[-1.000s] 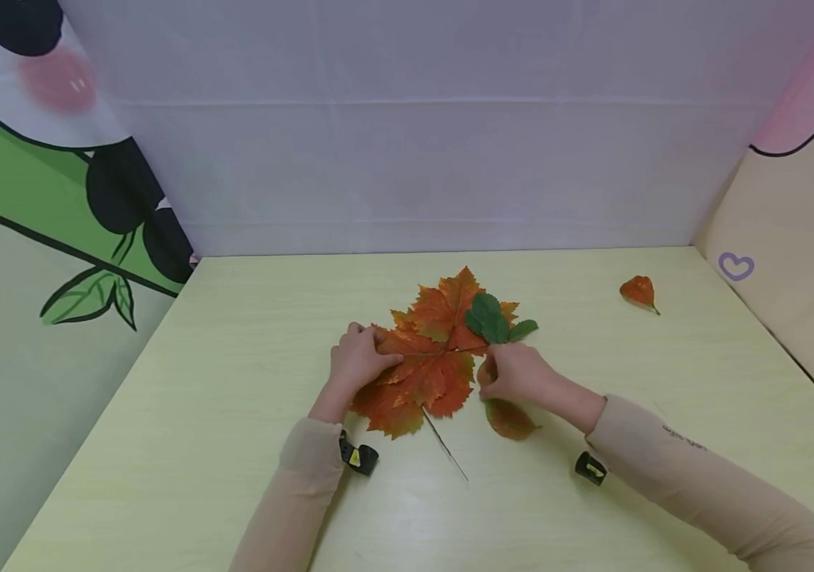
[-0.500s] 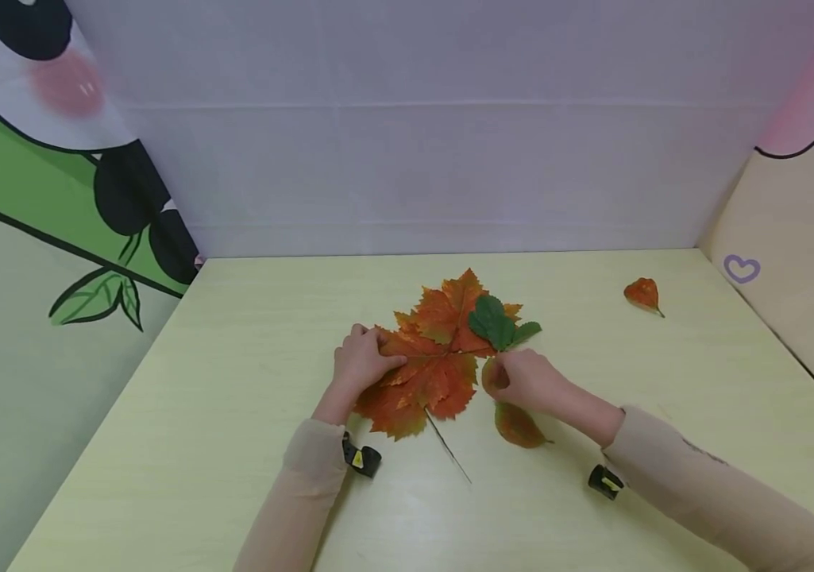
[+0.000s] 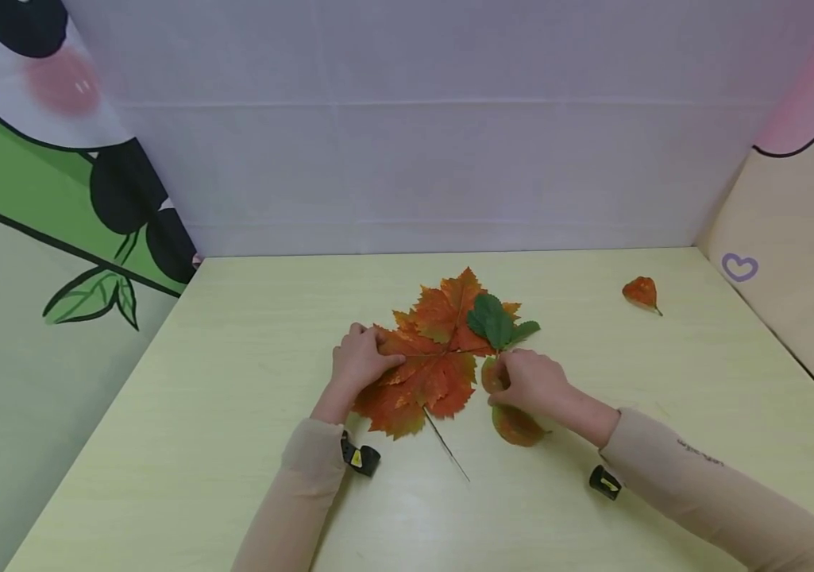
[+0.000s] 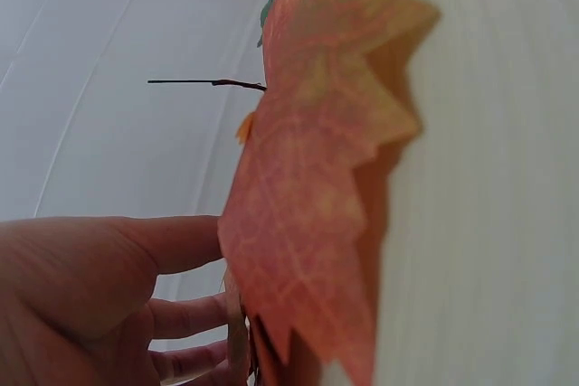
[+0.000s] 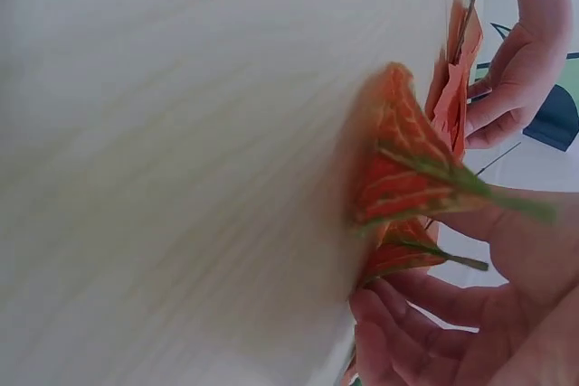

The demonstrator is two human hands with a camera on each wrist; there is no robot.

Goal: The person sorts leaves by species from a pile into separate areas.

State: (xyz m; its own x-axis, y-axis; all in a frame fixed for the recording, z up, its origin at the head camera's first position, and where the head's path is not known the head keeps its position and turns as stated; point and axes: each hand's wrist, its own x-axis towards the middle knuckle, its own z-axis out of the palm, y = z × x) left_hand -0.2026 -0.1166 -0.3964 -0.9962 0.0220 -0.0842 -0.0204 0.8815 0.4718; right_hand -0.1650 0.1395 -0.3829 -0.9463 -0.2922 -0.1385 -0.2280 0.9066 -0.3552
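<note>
lone orange leaf (image 3: 640,292) — far right | right hand (image 3: 535,383) (partly hiding held leaf (image 3: 488,376))

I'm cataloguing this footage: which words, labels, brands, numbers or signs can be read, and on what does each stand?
No word, brand or number can be read.
Dark lettering on the right beige fabric sleeve: too small to read.
Yellow labels on the black wrist cameras: too small to read.
Purple heart outline on the beige side panel: a drawn sign, without words.
</note>
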